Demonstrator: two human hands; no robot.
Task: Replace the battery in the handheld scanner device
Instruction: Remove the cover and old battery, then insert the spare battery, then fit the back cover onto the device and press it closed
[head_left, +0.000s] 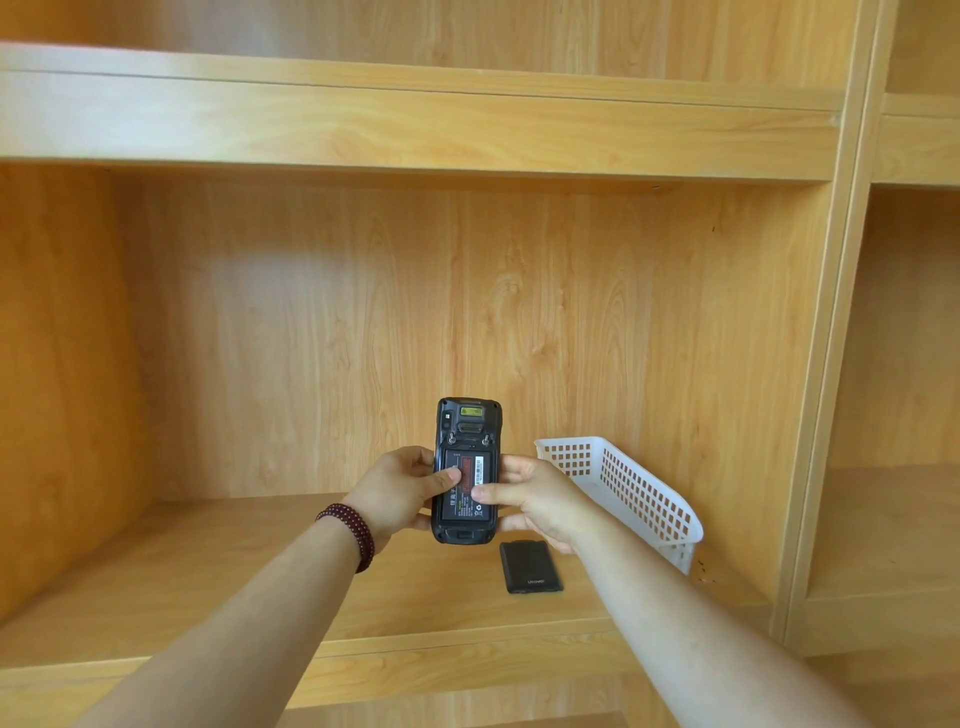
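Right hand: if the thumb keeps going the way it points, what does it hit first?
The right hand has its thumb pointing left across the battery in the scanner; it would probably meet the left hand thumb first.

Light wooden shelving (415, 130) fills the view — deep compartments, evenly lit.

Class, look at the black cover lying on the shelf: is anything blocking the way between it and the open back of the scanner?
Nothing visible blocks it. The back cover lies free on the shelf, just below the right hand. But both thumbs rest on the battery in the scanner, so they must lift first.
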